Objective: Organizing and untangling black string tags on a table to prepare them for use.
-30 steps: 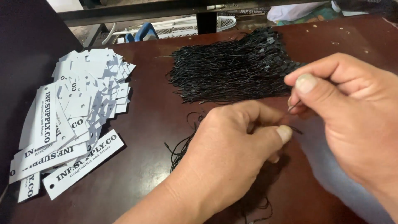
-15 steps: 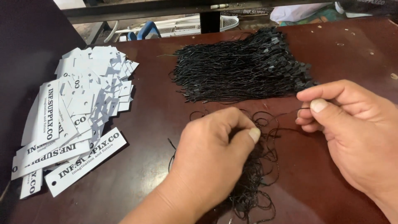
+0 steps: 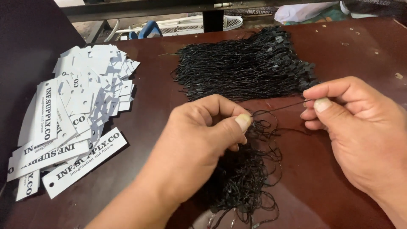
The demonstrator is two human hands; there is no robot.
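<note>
Head view: your left hand (image 3: 203,140) pinches one end of a black cord (image 3: 277,109), and your right hand (image 3: 356,131) pinches the other. Its long axis runs left to right, rising slightly toward your right hand, taut between both, just above the loose tangle (image 3: 246,178) and below the bundle (image 3: 246,63). Tags (image 3: 80,110) lie far left of it.
</note>
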